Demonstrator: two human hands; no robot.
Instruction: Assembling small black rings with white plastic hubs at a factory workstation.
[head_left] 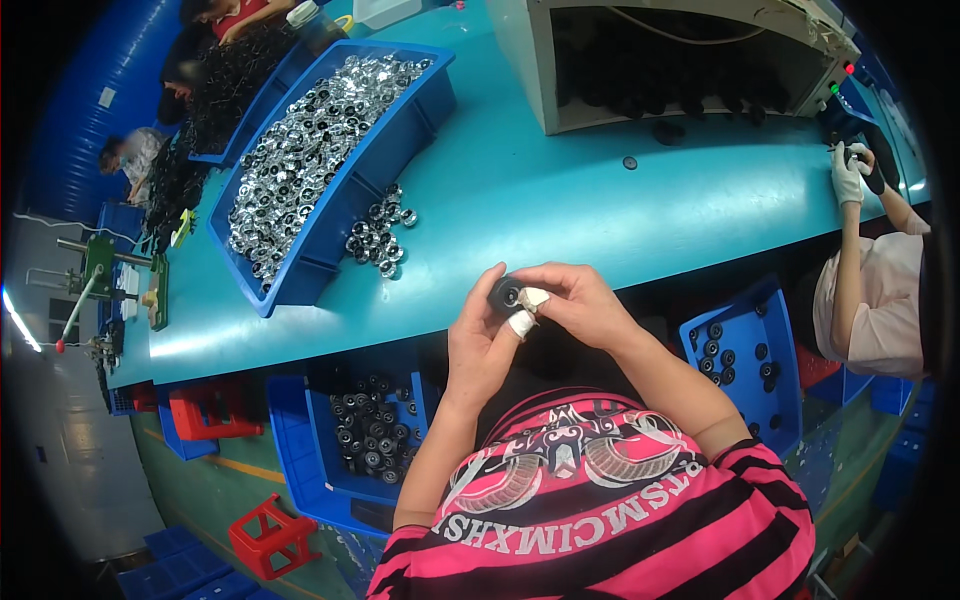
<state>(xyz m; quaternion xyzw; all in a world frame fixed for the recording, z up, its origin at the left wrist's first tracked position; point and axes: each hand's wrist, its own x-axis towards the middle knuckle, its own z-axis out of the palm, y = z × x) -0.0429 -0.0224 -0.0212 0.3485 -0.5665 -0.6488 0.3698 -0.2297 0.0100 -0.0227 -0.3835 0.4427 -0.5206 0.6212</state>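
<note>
In front of my chest, near the table's front edge, both hands hold a small black wheel with a round hub in its middle. My left hand is closed round its left side. The fingers of my right hand pinch it from the right. White wraps cover both thumb tips, which press close to the hub; any small part between them cannot be made out. Beyond my hands, to the left, a blue bin is heaped with shiny silver-and-black round parts. Several of these parts lie loose beside it on the table.
Blue bins of black wheels stand below the edge at left and right. A machine housing with dark parts inside stands at the back. A gloved co-worker sits right; others work far left. A green hand press stands at left.
</note>
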